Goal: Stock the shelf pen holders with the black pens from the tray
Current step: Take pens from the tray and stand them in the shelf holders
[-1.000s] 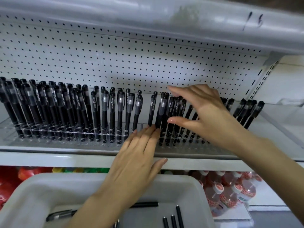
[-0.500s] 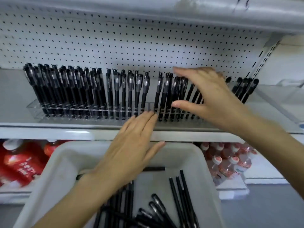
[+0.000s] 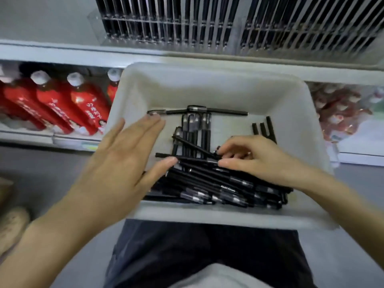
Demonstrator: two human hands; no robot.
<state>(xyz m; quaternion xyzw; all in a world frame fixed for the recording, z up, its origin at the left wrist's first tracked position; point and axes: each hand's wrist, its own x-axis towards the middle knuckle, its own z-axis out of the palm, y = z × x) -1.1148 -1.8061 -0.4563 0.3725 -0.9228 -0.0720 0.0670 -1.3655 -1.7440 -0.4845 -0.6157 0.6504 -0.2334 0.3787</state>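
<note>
Left hand (image 3: 122, 161) flat over the tray (image 3: 207, 88), grip apart. Right hand (image 3: 255, 159) curls into the black pens (image 3: 207, 183); blur hides whether its grip clamps any. Pen holders (image 3: 187, 28) cropped above.

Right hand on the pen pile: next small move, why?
Probably pinch a few black pens and lift: the right hand rests curled on the pile in the tray, grip unclear, and the left hand is flat, holding nothing.

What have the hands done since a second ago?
Both hands came down from the shelf pen holders into the tray. The right hand now pinches black pens in the pile; the left hand hovers open. The holders' contents look unchanged.
</note>
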